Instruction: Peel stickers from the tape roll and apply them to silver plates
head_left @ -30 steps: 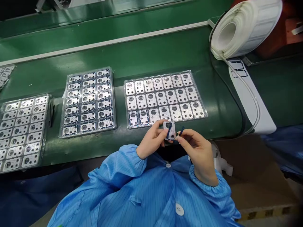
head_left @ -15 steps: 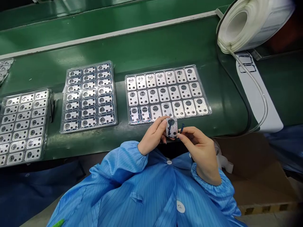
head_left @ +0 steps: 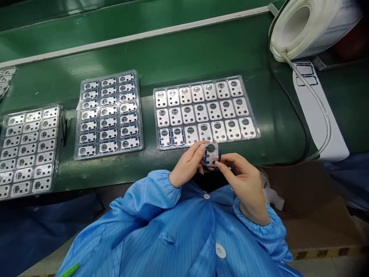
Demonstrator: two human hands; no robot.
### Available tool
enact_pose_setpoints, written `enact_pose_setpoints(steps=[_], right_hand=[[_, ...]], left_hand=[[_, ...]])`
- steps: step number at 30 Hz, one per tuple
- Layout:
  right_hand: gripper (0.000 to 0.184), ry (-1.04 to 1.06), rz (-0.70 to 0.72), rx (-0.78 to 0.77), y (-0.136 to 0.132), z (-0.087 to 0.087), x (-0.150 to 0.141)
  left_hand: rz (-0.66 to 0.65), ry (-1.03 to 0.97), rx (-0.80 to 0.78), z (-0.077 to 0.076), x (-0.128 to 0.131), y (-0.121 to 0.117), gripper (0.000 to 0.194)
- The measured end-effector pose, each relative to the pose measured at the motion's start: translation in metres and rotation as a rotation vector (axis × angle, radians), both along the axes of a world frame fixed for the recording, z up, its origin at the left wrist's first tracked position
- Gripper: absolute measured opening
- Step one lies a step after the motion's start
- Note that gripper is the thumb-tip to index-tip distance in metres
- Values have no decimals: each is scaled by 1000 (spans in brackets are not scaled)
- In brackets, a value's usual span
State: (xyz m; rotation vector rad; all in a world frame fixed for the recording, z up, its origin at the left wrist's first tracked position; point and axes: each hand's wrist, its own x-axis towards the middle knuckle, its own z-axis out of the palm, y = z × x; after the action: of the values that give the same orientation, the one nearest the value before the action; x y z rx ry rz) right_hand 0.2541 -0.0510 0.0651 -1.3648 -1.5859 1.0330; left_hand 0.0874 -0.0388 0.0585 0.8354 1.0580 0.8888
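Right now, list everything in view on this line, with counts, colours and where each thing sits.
conveyor belt: 1, green, across the view
plastic trays: 3 whole, 1 cut off at left edge, clear, on the belt
metal plates: many, silver, in rows in the trays; two in the rightmost tray edged blue
label roll: 1, white, top right
backing strip: 1, white with dark outlined labels, below the roll
cardboard box: 1, brown, lower right
marker: 1, green, bottom left
held plate: 1, silver with blue edging, between the hands
left hand: 1, gripping the held plate
right hand: 1, pinching the held plate's edge
smock: 1, blue striped, on the person
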Motion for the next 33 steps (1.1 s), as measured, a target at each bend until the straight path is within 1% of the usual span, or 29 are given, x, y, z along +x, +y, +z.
enact_pose_setpoints(steps=[11,16,22,26,29,33], right_hand=[[8,-38,-7,24,0,-7,3],[13,-45,-13,11,0,-7,2],[7,-29,-15,19,0,-4,0],[6,-49,-10,29,0,-4,1],[7,-63,-8,35,0,-3,1],[7,-72,-7,31,0,-3,1]], left_hand=[[6,-8,-8,2,0,-1,56],[9,-14,-12,0,1,-1,56],[8,-8,8,1,-1,-1,57],[-39,45,47,3,-2,-2,56],[-64,4,49,2,-2,-4,62],[-58,-8,65,-1,-2,-6,60]])
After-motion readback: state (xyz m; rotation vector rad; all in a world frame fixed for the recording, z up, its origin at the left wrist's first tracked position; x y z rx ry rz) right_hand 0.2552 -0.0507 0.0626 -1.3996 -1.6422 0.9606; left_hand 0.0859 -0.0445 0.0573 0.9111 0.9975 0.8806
